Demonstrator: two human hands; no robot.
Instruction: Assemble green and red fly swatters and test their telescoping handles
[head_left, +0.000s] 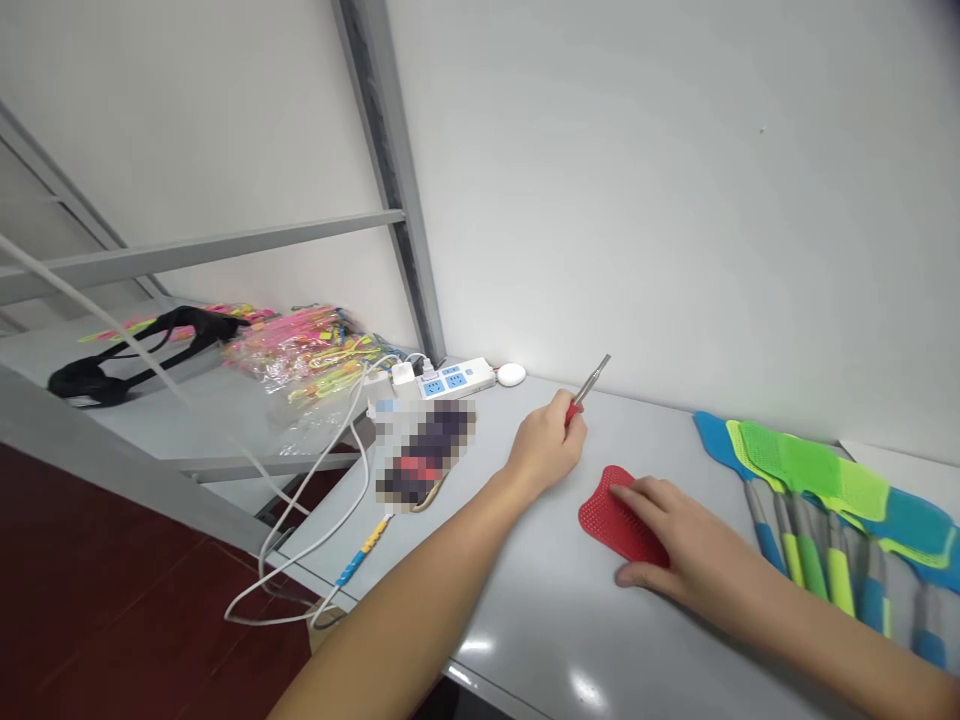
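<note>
My left hand (551, 445) is closed around the red grip of a fly swatter handle (592, 380); its metal rod sticks out up and to the right. My right hand (679, 535) has its fingers on top of a red perforated fly swatter head (619, 515) and its thumb along the near edge. The head is just above or on the grey table; which one, I cannot tell. Rod and head are apart. To the right of my right hand lies a row of assembled fly swatters (817, 475) in blue, green and yellow, their handles pointing toward me.
A power strip (457, 378) with plugs and a round white object (511, 374) stand by the wall. A blurred-out phone (427, 455) lies left, its white cable (365, 450) looping over the table edge. Bagged colourful items (315, 350) and a black strap-like object (161, 350) lie beyond the metal frame (409, 190).
</note>
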